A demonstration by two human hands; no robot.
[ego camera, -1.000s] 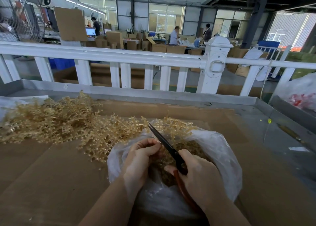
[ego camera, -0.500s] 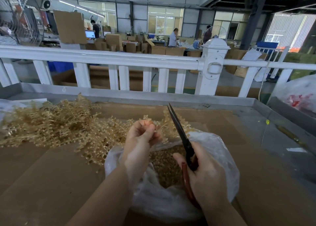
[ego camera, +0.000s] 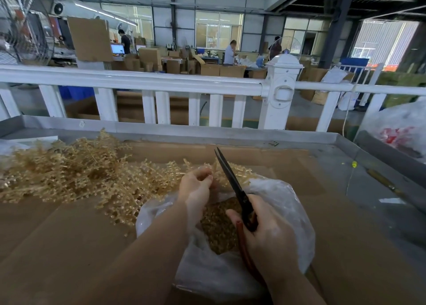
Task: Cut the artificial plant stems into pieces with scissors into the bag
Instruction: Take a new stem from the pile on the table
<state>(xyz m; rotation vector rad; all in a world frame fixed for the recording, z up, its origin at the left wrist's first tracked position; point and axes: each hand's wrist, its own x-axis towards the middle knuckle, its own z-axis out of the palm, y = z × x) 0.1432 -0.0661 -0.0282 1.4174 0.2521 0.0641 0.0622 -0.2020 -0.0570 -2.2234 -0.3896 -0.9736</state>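
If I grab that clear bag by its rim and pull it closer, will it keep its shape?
Probably not. The plastic bag looks thin and crumpled, so the rim would likely collapse. The cut pieces pooled inside should weigh the bottom down, so it may drag rather than slide. On the cardboard it looks unlikely to tip.

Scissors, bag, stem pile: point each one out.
scissors [ego camera: 232,182], head view, on the dark blades.
bag [ego camera: 288,203], head view, on its right wall.
stem pile [ego camera: 76,171], head view, on the pile's middle.
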